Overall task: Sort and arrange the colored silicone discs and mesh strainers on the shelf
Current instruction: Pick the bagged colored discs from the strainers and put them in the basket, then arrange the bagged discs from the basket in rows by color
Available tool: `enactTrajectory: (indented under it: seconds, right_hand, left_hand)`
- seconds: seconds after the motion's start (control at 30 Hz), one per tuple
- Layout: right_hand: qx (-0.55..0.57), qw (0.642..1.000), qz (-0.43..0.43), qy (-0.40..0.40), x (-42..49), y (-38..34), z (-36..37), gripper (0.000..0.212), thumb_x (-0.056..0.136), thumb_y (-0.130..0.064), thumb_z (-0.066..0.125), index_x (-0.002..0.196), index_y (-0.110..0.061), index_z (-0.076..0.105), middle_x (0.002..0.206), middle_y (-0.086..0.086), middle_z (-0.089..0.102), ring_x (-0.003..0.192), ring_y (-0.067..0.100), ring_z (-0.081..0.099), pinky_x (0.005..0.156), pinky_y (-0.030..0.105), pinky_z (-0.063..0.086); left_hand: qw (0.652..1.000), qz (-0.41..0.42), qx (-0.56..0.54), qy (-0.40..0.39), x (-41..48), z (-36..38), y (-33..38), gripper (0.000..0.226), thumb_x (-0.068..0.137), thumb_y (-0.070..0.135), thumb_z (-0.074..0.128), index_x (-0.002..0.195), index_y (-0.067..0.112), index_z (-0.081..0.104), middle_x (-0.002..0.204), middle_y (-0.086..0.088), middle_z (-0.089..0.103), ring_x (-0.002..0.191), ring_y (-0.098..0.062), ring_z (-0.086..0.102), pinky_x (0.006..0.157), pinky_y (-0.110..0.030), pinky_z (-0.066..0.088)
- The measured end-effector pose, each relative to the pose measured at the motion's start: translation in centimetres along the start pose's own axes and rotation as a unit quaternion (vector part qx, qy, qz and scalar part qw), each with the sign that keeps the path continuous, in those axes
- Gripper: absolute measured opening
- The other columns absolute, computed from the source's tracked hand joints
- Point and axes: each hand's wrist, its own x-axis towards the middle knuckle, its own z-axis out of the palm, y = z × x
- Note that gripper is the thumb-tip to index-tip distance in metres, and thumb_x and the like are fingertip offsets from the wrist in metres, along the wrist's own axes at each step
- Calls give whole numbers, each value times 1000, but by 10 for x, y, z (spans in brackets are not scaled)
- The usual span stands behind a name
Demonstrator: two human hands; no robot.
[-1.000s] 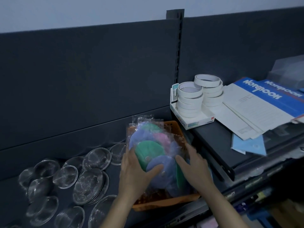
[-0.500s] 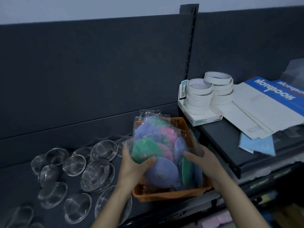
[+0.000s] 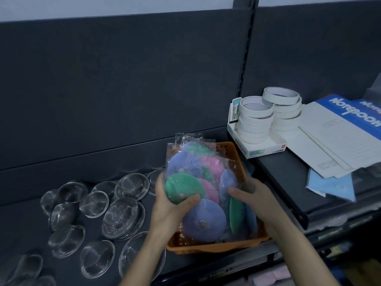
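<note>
An orange basket [image 3: 208, 247] on the dark shelf holds several bagged silicone discs in purple, green and pink. My left hand [image 3: 171, 205] grips a green disc [image 3: 183, 187], thumb across its lower edge, above a big purple disc [image 3: 203, 220]. My right hand [image 3: 254, 198] holds the right side of the stack, fingers curled against the upright discs [image 3: 236, 211]. Several mesh strainers [image 3: 120, 216] lie scattered on the shelf to the left of the basket.
A white tray with two stacks of tape rolls [image 3: 268, 114] stands on a raised shelf at the right. Notebooks and papers [image 3: 338, 135] lie beside it. A dark back panel [image 3: 123, 79] rises behind the shelf.
Both hands have shifted a little on the stack of bagged discs; the discs stand more upright in the basket. The view moved slightly left and closer.
</note>
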Motion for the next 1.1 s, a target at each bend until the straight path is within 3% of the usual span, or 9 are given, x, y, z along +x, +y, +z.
enactTrajectory:
  seconds: [0.1,0.2,0.37,0.53,0.7,0.9,1.1]
  right_hand:
    - [9,1000,-16,-9,-2,-6,3,26,77,-19,75,101,-17,66,96,-5,73,90,10,68,78,29,51]
    - [7,1000,-15,-26,-4,-6,9,39,71,-32,79,103,-17,65,98,-3,73,92,14,69,81,35,53]
    - [20,999,-25,-42,-9,-13,16,21,78,-20,75,98,-16,69,93,-1,74,88,14,70,76,31,54]
    - [14,999,-43,-29,-20,-23,24,10,79,-15,73,88,-16,71,87,1,74,83,15,70,75,33,55]
    - [32,997,-69,-30,-35,-40,35,7,78,-13,74,84,-15,71,82,1,74,79,16,71,67,28,53]
    - [39,995,-76,-44,-54,-56,69,26,73,-19,79,95,-12,70,90,3,74,85,19,71,73,34,55]
    - [20,994,-72,-74,-83,-73,119,24,74,-20,77,96,-11,69,89,3,74,84,19,70,76,38,57]
  left_hand:
    - [1000,16,1,8,-6,-7,6,108,56,32,89,134,56,18,111,35,49,94,12,58,78,-14,41]
    - [1000,19,14,6,-7,-16,8,94,57,29,88,129,53,32,110,22,59,91,5,63,80,-20,47]
    - [999,14,35,14,-10,-22,12,83,54,34,83,126,43,42,109,12,63,95,-6,63,92,-36,51]
    - [999,20,39,18,-15,-30,23,79,53,34,82,120,47,43,109,14,62,97,-6,62,90,-32,50]
    - [998,54,25,32,-32,-49,38,77,63,18,86,125,37,45,107,15,63,94,1,62,77,-16,49]
    - [996,67,21,55,-55,-91,47,85,50,42,83,124,46,43,109,14,64,98,-5,63,87,-32,52]
    - [991,93,25,94,-89,-146,54,89,49,42,81,128,36,43,112,10,63,97,-3,63,85,-27,52]
